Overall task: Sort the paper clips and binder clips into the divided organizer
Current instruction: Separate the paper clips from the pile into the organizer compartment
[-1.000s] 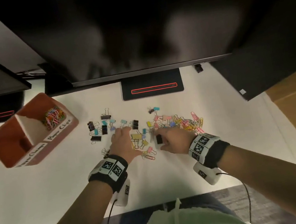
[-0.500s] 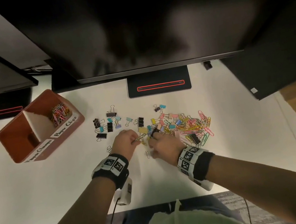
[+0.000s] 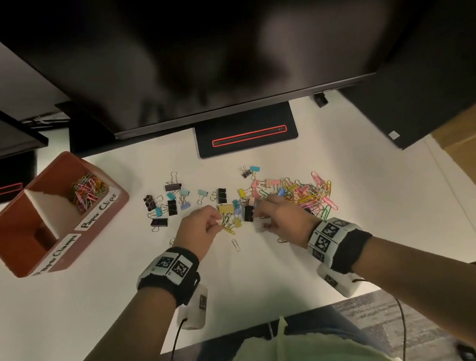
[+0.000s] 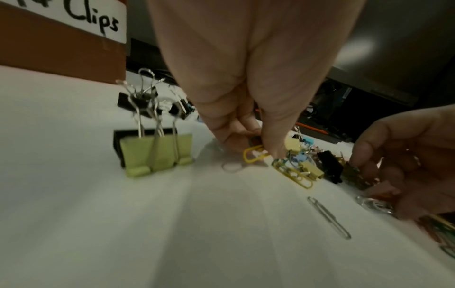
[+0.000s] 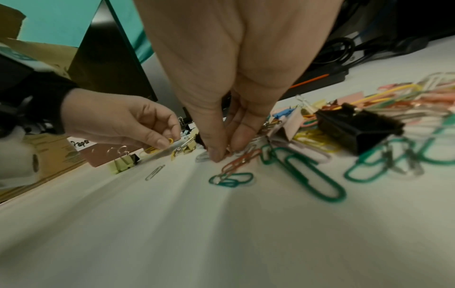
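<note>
A: Both hands low over the white tabletop [image 3: 274, 281], centre of the head view. The left hand [image 3: 199, 230] has its fingers curled, thumb and fingertip pinching a small yellow wire paper clip [image 4: 253, 154] right at the surface.

B: And the right hand [image 3: 283, 220]?

A: Fingers bunched and pointing down, tips touching among silver paper clips [image 5: 204, 155] at the near edge of the heap. Whether it actually holds one, I cannot tell.

B: Describe the heap.

A: A tangled spread of coloured paper clips [image 3: 314, 194], pink, yellow, green and orange wire loops, right of centre, with small pastel binder clips mixed in. The right wrist view shows big green paper clips [image 5: 307, 175] lying flat beside a black binder clip [image 5: 354, 126].

B: Left of the hands?

A: A loose group of black and light-blue binder clips [image 3: 170, 204], well apart from the heap. A yellow binder clip [image 4: 157, 154] stands on its folded edge, silver handles up, just beside the left hand. One plain silver paper clip [image 3: 235, 245] lies alone on the near side, between the wrists.

B: The organizer?

A: A reddish-brown box with a white divider [image 3: 37, 206], at the left of the head view. The far compartment, labelled "Paper Clips", holds a multicoloured pile of clips [image 3: 87, 191]. The near compartment's label is too blurred to read surely.
</note>
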A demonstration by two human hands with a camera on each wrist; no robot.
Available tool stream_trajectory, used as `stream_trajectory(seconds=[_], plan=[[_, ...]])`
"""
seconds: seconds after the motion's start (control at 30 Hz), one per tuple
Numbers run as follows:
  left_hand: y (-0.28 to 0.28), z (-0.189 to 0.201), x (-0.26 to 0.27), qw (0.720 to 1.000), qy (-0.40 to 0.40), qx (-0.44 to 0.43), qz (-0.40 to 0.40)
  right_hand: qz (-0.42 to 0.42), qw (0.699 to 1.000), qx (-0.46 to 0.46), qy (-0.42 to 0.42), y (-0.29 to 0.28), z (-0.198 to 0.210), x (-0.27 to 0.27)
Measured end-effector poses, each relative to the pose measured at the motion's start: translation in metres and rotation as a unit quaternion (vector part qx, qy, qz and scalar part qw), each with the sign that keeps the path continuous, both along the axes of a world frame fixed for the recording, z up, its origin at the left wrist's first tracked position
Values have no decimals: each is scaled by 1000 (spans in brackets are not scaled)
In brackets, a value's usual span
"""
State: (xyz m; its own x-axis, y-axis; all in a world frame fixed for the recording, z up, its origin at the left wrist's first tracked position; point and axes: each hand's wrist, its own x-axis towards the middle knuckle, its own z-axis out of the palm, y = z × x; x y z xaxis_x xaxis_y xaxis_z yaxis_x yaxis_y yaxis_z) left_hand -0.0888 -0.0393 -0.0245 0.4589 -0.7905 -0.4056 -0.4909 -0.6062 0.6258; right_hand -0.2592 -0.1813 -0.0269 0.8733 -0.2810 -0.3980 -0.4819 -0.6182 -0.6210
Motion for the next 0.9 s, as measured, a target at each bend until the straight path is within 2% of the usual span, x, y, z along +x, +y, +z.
stream_trajectory(seconds=[0.1, 0.2, 0.27, 0.43, 0.67, 0.83, 0.9], plan=[[2, 8, 0, 997, 19, -15, -79, -14, 1000, -5, -21, -6, 0, -6], [3, 4, -12, 985, 17, 14, -172, -13, 999, -11, -38, -9, 0, -16], [5, -3, -20, 979, 5, 43, -201, 4, 1000, -9, -29, -7, -1, -23], [9, -13, -27, 988, -21, 22, -154, 60, 998, -27, -4, 3, -6, -23], [18, -12, -29, 989, -39, 26, -141, 107, 990, -85, 20, 7, -1, -13], [26, -8, -21, 999, -31, -13, -23, 42, 998, -51, -17, -6, 3, -16], [26, -8, -19, 1000, -21, -11, -7, 12, 999, -40, -23, -13, 8, -18]])
